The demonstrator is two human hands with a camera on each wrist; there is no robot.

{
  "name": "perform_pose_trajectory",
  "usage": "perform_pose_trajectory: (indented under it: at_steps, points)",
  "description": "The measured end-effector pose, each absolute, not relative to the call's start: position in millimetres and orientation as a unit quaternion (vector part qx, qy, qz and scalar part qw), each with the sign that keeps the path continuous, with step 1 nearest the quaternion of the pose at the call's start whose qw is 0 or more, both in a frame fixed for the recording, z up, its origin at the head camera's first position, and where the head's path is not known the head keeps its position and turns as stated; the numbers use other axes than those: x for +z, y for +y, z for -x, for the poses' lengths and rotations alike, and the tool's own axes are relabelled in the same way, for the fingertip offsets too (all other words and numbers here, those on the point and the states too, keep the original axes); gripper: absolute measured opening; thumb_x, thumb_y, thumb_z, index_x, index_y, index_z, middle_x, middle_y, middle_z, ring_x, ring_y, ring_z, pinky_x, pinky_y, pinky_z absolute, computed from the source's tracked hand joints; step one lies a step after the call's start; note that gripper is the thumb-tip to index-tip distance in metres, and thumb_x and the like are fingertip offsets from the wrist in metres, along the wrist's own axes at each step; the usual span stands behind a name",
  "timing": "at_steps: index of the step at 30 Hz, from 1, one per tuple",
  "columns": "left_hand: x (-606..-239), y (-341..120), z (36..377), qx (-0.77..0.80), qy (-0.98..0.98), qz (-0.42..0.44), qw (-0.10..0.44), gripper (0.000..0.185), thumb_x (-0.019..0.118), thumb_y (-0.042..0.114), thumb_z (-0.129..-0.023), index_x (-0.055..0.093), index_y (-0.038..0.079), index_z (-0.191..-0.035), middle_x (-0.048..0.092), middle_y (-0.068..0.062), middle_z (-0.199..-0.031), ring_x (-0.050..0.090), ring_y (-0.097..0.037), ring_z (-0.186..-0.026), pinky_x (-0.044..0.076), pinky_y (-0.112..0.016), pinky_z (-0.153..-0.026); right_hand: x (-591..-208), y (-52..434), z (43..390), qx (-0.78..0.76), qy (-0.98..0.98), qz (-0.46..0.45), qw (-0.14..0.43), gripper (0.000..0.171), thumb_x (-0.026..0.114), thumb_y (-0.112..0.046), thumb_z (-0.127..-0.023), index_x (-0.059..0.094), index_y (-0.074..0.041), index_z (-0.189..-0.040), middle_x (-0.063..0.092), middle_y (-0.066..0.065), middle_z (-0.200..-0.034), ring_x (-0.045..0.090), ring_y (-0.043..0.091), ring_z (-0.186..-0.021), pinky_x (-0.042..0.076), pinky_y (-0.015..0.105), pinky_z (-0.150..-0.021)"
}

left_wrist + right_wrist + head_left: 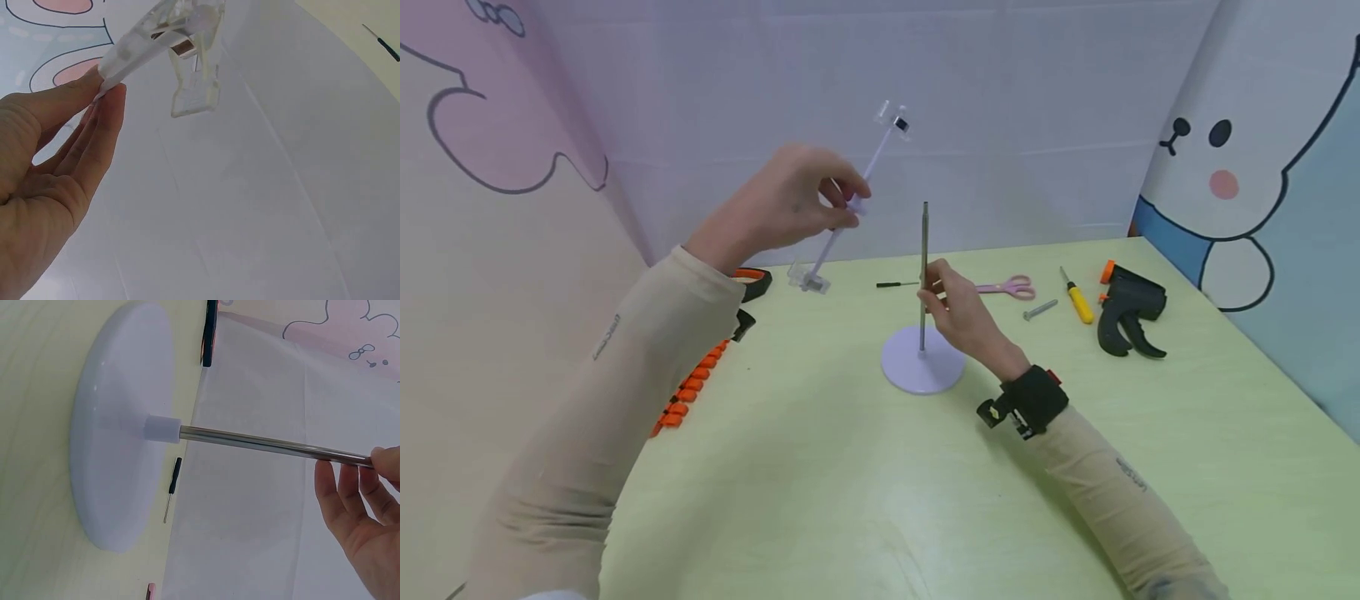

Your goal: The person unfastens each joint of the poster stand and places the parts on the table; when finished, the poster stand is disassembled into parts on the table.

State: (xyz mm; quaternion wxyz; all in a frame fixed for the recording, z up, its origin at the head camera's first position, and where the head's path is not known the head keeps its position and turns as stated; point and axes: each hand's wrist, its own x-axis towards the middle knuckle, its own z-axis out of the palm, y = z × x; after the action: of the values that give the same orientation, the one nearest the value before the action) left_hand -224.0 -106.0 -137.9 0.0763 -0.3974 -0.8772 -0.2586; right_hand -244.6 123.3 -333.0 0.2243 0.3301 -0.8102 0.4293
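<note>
1. Head view: the left hand (pixel 778 208) is raised above the pale green table (pixel 820 492), its fingertips pinching the middle of a clear plastic rod with a clip at each end (pixel 856 200). The rod tilts, with one clip up by the back wall and the other low near the table's far edge.
2. The rod looks light, thin and somewhat brittle; I judge the middle shaft the safest hold, since the clips look fragile.
3. The right hand (pixel 958 312) grips the upright polished steel pole (pixel 923 275) about halfway up with thumb and fingers. The pole stands in a round white disc base (pixel 922 369) resting on the table.
4. The pole looks stiff and smooth, likely slippery; the base seems to carry the weight.
5. Beyond the stand lie a black-handled small screwdriver (pixel 897 284), pink scissors (pixel 1009 288), a steel bolt (pixel 1040 310), a yellow screwdriver (pixel 1077 299) and a black trigger clamp with orange tip (pixel 1129 310).
6. An orange-and-black bar clamp (pixel 700 375) lies at the left. Nothing stands between the rod and the pole top.
</note>
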Motion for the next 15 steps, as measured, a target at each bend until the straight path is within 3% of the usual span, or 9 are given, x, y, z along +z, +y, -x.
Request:
perform_pose_trajectory:
  at_steps: [15]
  points:
    - [-163.2,-127.5,214.2,-0.301,-0.88,0.355,0.094,0.022,0.075,-0.004,-0.077,0.071,0.002,-0.098,0.069,-0.006,-0.091,0.066,-0.015,-0.078,0.053,-0.028,-0.067,-331.7,120.3,241.7,0.432,-0.814,-0.326,0.213,0.016,0.057,0.005,-0.091,0.047,0.003,-0.104,0.057,0.016,-0.091,0.062,0.026,-0.083,0.054,0.032,-0.066]
